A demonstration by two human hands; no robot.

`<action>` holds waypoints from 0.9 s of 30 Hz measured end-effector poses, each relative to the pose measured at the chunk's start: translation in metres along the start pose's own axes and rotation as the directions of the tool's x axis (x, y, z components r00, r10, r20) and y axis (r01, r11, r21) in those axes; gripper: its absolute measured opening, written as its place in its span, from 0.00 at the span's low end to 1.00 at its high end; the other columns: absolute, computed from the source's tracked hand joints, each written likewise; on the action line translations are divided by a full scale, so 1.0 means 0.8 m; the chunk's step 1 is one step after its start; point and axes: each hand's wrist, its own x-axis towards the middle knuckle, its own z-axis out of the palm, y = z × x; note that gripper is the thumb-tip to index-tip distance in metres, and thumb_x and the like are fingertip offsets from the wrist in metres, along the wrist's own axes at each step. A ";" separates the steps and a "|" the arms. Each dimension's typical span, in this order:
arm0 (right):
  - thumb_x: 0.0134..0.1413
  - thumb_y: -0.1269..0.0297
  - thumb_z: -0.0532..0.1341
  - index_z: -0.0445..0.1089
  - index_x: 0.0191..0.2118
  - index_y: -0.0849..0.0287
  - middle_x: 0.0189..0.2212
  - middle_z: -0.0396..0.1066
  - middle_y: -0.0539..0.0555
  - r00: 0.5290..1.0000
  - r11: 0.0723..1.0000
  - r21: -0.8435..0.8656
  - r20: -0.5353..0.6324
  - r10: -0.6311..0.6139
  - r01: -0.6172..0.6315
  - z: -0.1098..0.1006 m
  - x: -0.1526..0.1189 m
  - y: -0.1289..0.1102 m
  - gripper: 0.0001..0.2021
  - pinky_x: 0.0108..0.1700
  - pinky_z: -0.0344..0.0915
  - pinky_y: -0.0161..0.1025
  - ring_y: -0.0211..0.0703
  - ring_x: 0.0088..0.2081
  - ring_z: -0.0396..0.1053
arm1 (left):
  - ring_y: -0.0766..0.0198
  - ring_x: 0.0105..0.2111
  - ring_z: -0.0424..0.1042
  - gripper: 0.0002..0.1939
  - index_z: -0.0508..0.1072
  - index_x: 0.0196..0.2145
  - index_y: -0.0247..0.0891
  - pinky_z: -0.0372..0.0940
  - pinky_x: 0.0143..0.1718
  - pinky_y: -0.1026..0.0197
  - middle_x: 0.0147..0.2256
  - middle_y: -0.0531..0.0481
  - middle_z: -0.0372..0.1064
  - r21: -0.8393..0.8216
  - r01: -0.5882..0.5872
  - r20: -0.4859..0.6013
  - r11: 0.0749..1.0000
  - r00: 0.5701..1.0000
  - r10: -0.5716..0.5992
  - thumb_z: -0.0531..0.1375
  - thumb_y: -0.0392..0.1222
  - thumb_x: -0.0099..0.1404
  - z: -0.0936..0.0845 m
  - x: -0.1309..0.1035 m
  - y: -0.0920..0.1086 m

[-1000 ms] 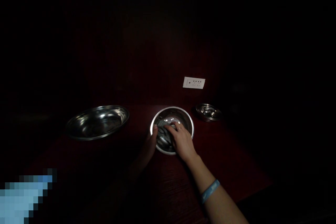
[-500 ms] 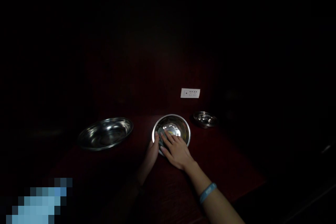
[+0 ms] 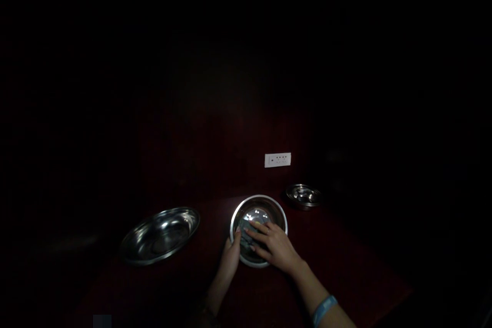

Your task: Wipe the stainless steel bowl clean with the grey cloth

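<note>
The fingers (image 3: 259, 237) of the right hand (image 3: 280, 250) are spread, lying over a crumpled grey-green cloth (image 3: 245, 229) inside a round steel bowl (image 3: 274, 211). The cloth sits against the left part of the bowl's inside. On that side the left hand (image 3: 230, 256) has its thumb over the rim and its other fingers outside, mostly hidden; they seem to pinch the rim, how firmly I cannot tell.

As I judge it, the work on this bowl is partway: the cloth is down in it, under the hand, not lifted out. How much of the steel has been gone over, I can't make out; glare and fingers cover too much. A shallow steel basin (image 3: 165, 239) at the left and a small steel dish (image 3: 303, 195) beyond the bowl to the right stand apart from both hands; nothing shows whether either has been handled.

All three rest on a dark red counter (image 3: 338, 261). Behind it rises a dark reddish wall (image 3: 226, 133) with a white socket plate (image 3: 277, 160). Beyond, the room falls into blackness.
</note>
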 end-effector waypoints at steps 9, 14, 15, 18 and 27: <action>0.62 0.62 0.59 0.58 0.65 0.43 0.66 0.56 0.51 1.000 0.998 -0.053 -0.004 -0.029 0.028 -0.003 -0.001 -0.005 0.27 0.58 0.63 0.48 0.50 0.57 0.64 | 0.50 0.46 0.77 0.11 0.75 0.39 0.33 0.70 0.48 0.52 0.36 0.39 0.79 0.039 0.052 -0.032 0.998 0.998 -0.051 0.59 0.43 0.63 0.004 -0.012 0.016; 0.60 0.67 0.60 0.57 0.65 0.40 0.66 0.57 0.53 0.999 0.984 -0.177 0.040 0.034 -0.027 -0.003 0.003 -0.010 0.29 0.55 0.63 0.51 0.54 0.57 0.62 | 0.52 0.44 0.78 0.10 0.75 0.38 0.33 0.70 0.47 0.54 0.38 0.40 0.79 0.060 0.027 -0.048 0.998 0.999 -0.024 0.57 0.41 0.65 0.008 -0.013 0.014; 0.60 0.67 0.60 0.57 0.65 0.40 0.65 0.57 0.53 0.998 0.979 -0.198 0.044 0.048 -0.038 -0.003 0.004 -0.011 0.29 0.54 0.63 0.51 0.54 0.57 0.62 | 0.53 0.44 0.77 0.10 0.75 0.38 0.33 0.70 0.48 0.55 0.40 0.39 0.79 0.057 0.022 -0.051 0.998 0.999 -0.020 0.57 0.40 0.65 0.008 -0.013 0.014; 0.62 0.70 0.57 0.58 0.65 0.40 0.65 0.58 0.55 0.996 0.967 -0.245 0.030 0.082 -0.072 -0.002 0.007 -0.012 0.28 0.53 0.62 0.51 0.53 0.57 0.62 | 0.54 0.44 0.77 0.10 0.75 0.39 0.33 0.69 0.49 0.55 0.42 0.39 0.78 0.049 0.028 -0.057 0.998 0.998 -0.025 0.56 0.40 0.66 0.010 -0.014 0.014; 0.62 0.75 0.53 0.59 0.64 0.41 0.63 0.60 0.56 0.948 0.919 -0.261 -0.195 0.250 -0.296 0.008 0.011 0.006 0.29 0.57 0.58 0.55 0.53 0.56 0.62 | 0.53 0.46 0.77 0.12 0.74 0.41 0.33 0.67 0.52 0.52 0.39 0.38 0.78 0.032 -0.012 0.021 0.999 1.000 0.012 0.53 0.41 0.68 0.011 -0.018 0.017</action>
